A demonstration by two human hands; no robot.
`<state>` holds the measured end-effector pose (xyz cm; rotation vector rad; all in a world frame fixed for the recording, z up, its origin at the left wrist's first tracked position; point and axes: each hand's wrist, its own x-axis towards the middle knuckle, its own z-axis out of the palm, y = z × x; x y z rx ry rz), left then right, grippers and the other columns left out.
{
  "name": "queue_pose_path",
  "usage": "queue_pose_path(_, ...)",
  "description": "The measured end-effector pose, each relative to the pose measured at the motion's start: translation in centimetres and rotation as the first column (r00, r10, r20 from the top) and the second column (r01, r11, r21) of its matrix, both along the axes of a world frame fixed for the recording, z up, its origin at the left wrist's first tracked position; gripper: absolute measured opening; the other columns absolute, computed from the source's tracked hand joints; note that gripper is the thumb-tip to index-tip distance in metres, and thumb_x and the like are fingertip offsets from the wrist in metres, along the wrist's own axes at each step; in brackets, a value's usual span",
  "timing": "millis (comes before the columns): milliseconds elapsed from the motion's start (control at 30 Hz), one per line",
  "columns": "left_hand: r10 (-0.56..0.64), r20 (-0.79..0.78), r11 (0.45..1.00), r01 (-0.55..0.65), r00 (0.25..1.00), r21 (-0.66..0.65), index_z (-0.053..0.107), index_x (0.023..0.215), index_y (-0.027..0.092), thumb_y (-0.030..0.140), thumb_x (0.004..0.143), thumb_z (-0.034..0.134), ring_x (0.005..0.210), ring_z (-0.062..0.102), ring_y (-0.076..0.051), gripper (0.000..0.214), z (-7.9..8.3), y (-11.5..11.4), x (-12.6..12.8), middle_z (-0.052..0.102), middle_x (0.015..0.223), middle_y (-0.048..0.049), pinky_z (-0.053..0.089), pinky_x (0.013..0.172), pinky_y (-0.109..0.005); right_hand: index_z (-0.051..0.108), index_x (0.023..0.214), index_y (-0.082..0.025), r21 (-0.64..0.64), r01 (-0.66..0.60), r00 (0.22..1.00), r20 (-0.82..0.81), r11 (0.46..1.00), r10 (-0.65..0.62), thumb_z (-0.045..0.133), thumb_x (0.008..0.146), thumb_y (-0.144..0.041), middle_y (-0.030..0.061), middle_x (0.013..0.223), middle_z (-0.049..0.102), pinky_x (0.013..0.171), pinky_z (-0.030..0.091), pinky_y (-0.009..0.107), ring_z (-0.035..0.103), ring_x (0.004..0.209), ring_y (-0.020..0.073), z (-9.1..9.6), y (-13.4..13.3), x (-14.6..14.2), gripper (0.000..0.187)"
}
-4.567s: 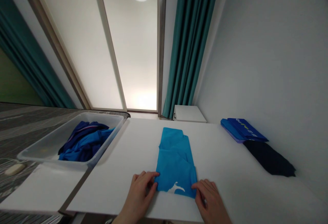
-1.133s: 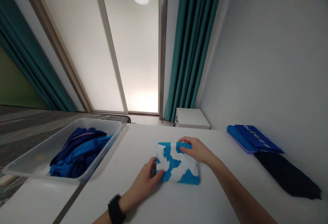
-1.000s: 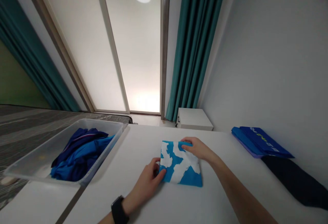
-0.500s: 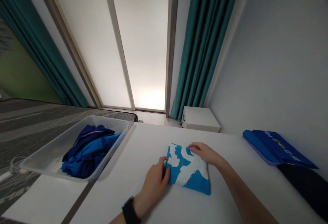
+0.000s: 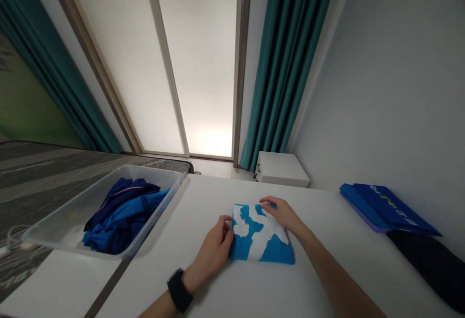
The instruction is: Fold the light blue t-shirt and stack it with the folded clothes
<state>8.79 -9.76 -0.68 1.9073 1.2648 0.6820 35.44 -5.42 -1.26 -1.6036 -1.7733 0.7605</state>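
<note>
A flat, folded blue-and-white garment [image 5: 260, 235] lies on the white table [image 5: 261, 291]. My left hand [image 5: 216, 243], with a dark watch on its wrist, grips the garment's left edge between the thumb and curled fingers. At the far edge, my right hand [image 5: 281, 214] pinches the fabric, its thumb on top and its fingers along the rim. Parts of the fingertips are hidden from view.
To the left stands a clear plastic bin [image 5: 47, 235] with crumpled blue clothes [image 5: 127, 216] in it. Folded blue items [image 5: 388, 209] lie at the right by the wall, next to dark cloth [image 5: 425, 264]. A white cabinet [image 5: 283, 167] stands beyond the table.
The garment has turned slightly counterclockwise, so its near edge lies more level. Both hands have moved a little to the left with it, still at its edges.
</note>
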Motion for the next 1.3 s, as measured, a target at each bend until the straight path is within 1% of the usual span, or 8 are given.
queue_pose_path(167, 0.025, -0.161, 1.000, -0.024, 0.987, 0.005, 0.047, 0.128, 0.016, 0.036, 0.097, 0.031, 0.086, 0.063, -0.021, 0.041, 0.8, 5.0, 1.1, 0.069, 0.098, -0.0083, 0.044, 0.076, -0.030, 0.064, 0.110, -0.014, -0.050, 0.134, 0.991, 0.029, 0.990, -0.133, 0.047, 0.085, -0.048, -0.0006, 0.068, 0.062, 0.062, 0.043, 0.028, 0.057, 0.062, 0.0159, -0.6, 0.1, 1.0, 0.045)
queue_pose_path(300, -0.085, -0.220, 0.996, 0.086, 0.972, -0.005, 0.064, 0.097, 0.019, 0.045, 0.095, 0.036, 0.086, 0.064, -0.023, 0.037, 1.1, 7.7, 2.4, 0.071, 0.094, -0.0078, 0.044, 0.074, -0.030, 0.065, 0.104, -0.015, -0.073, 0.155, 0.988, 0.022, 0.985, -0.154, 0.047, 0.085, -0.044, 0.0010, 0.071, 0.065, 0.061, 0.044, 0.027, 0.060, 0.065, 0.0163, -0.7, -0.8, 1.7, 0.039)
queue_pose_path(500, -0.112, -0.268, 0.989, 0.133, 0.957, 0.062, 0.061, 0.086, 0.019, 0.037, 0.093, 0.042, 0.086, 0.061, -0.021, 0.028, 0.5, 8.5, 3.1, 0.066, 0.094, -0.0081, 0.042, 0.076, -0.029, 0.066, 0.090, -0.018, -0.009, 0.138, 0.990, 0.016, 0.990, -0.137, 0.042, 0.088, -0.037, 0.0055, 0.090, 0.072, 0.078, 0.049, 0.030, 0.064, 0.086, 0.0190, -0.9, -1.7, 0.6, 0.031)
queue_pose_path(667, -0.055, -0.269, 0.995, 0.076, 0.962, 0.070, 0.056, 0.086, 0.020, 0.035, 0.097, 0.035, 0.078, 0.061, -0.019, 0.028, -0.1, 8.3, 2.9, 0.066, 0.081, -0.0035, 0.041, 0.069, -0.027, 0.064, 0.099, -0.019, 0.045, 0.184, 0.977, 0.101, 0.982, -0.187, 0.038, 0.093, -0.037, 0.0052, 0.095, 0.071, 0.084, 0.048, 0.032, 0.064, 0.090, 0.0200, -0.8, -1.8, 0.0, 0.032)
queue_pose_path(800, -0.032, -0.275, 0.995, 0.056, 0.961, 0.083, 0.056, 0.087, 0.020, 0.034, 0.098, 0.036, 0.074, 0.061, -0.019, 0.027, -0.2, 8.2, 3.0, 0.066, 0.079, -0.0038, 0.039, 0.067, -0.027, 0.061, 0.116, -0.015, 0.110, 0.238, 0.941, 0.222, 0.965, -0.257, 0.041, 0.093, -0.031, 0.0142, 0.114, 0.065, 0.098, 0.041, 0.043, 0.058, 0.110, 0.0272, 0.6, -2.7, -1.2, 0.035)
queue_pose_path(933, -0.027, -0.275, 0.994, 0.055, 0.961, 0.094, 0.058, 0.085, 0.019, 0.034, 0.097, 0.040, 0.074, 0.060, -0.019, 0.027, -0.2, 8.4, 3.2, 0.066, 0.078, -0.0038, 0.039, 0.066, -0.026, 0.055, 0.131, -0.016, 0.245, 0.060, 0.874, 0.455, 0.968, -0.169, 0.038, 0.096, -0.030, 0.0151, 0.132, 0.057, 0.108, 0.031, 0.046, 0.046, 0.127, 0.0291, 2.2, -5.3, -4.8, 0.041)
queue_pose_path(1067, -0.036, -0.276, 0.993, 0.065, 0.961, 0.096, 0.063, 0.078, 0.017, 0.035, 0.095, 0.041, 0.072, 0.060, -0.019, 0.032, -0.1, 8.7, 3.3, 0.067, 0.075, -0.0045, 0.039, 0.066, -0.026, 0.043, 0.145, -0.020, 0.195, -0.169, 0.826, 0.562, 0.966, 0.031, 0.042, 0.096, -0.046, 0.0099, 0.153, 0.039, 0.117, 0.015, 0.049, 0.029, 0.142, 0.0280, 2.0, -7.9, -8.8, 0.055)
queue_pose_path(1300, -0.012, -0.300, 0.986, 0.061, 0.954, 0.153, 0.067, 0.081, 0.016, 0.033, 0.095, 0.043, 0.080, 0.062, -0.020, 0.033, -0.8, 9.0, 3.2, 0.069, 0.085, -0.0088, 0.041, 0.073, -0.028, 0.029, 0.152, -0.022, 0.104, -0.198, 0.808, 0.580, 0.975, 0.102, 0.036, 0.097, -0.053, 0.0054, 0.159, 0.023, 0.119, 0.006, 0.054, 0.015, 0.147, 0.0294, 0.2, -8.4, -10.4, 0.063)
